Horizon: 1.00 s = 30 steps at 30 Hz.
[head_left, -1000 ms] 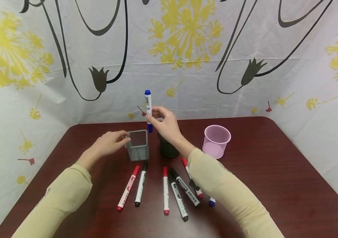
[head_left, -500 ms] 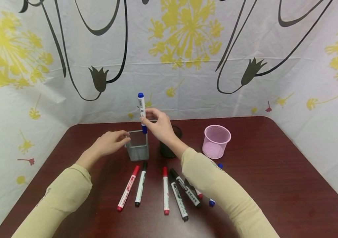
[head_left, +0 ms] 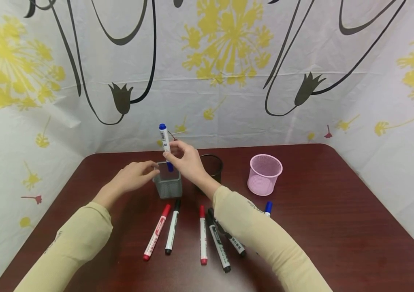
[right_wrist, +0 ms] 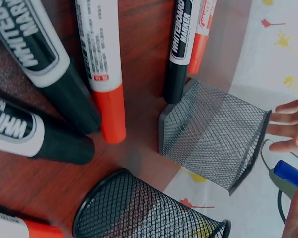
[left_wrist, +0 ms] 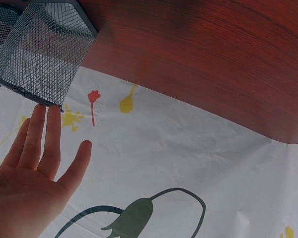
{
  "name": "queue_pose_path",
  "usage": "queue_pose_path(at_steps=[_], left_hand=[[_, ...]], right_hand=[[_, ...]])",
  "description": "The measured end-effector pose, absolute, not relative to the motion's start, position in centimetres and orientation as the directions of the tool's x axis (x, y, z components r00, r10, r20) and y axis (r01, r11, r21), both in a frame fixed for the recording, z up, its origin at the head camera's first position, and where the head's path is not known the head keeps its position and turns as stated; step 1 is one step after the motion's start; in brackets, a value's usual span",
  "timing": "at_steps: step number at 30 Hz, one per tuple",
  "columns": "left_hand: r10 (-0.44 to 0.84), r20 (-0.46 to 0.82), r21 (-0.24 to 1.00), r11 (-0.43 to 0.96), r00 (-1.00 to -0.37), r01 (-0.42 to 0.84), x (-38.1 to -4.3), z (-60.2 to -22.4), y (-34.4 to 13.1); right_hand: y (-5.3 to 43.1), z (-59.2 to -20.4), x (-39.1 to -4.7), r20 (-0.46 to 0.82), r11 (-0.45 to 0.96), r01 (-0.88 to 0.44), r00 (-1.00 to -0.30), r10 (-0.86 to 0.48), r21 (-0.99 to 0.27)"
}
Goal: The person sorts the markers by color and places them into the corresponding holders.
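My right hand (head_left: 188, 161) pinches a blue whiteboard marker (head_left: 165, 138) that stands nearly upright. The marker's lower blue end is over the opening of a square grey mesh pen holder (head_left: 169, 189); whether it is inside the rim is hard to tell. At the holder's left rim rests my left hand (head_left: 133, 176). Seen from the left wrist, the left hand's fingers (left_wrist: 34, 134) are fairly straight, two tips touching the rim of the mesh holder (left_wrist: 52, 54). In the right wrist view a blue marker end (right_wrist: 290, 173) shows beside the right fingertips.
A round black mesh holder (head_left: 212, 165) stands just right of the square one, partly behind my right hand. Farther right is a pink mesh holder (head_left: 261, 182). Several markers lie in front, among them a red one (head_left: 157, 232) and a black one (head_left: 172, 229); my right sleeve covers others.
My right hand has moved left and slightly down with the blue marker, from above the black holder to over the square grey one. The left hand has stayed at the rim.
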<state>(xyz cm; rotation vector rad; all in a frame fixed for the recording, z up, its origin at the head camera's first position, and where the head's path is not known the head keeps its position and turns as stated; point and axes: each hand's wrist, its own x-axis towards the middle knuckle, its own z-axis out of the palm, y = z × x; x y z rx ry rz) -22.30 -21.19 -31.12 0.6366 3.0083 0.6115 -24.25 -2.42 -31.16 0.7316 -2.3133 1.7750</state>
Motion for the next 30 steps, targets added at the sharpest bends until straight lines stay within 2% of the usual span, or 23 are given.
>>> queue_pose_path(at_steps=[10, 24, 30], left_hand=[[0.393, 0.085, 0.366, 0.843, -0.916, 0.395, -22.4, -31.2, -21.1], [0.381, 0.097, 0.354, 0.850, -0.920, 0.390, -22.3, -31.2, -21.0], [0.385, 0.114, 0.350, 0.847, -0.916, 0.400, -22.3, -31.3, -21.2]], right_hand=[[-2.3, -32.3, -24.5, 0.388, 0.228, -0.450, -0.881, -0.272, -0.863], [-0.4, -32.2, -24.6, 0.437, 0.217, -0.494, -0.860, -0.263, -0.842], [1.4, -32.2, -24.8, 0.483, 0.253, -0.547, -0.832, -0.273, -0.798]])
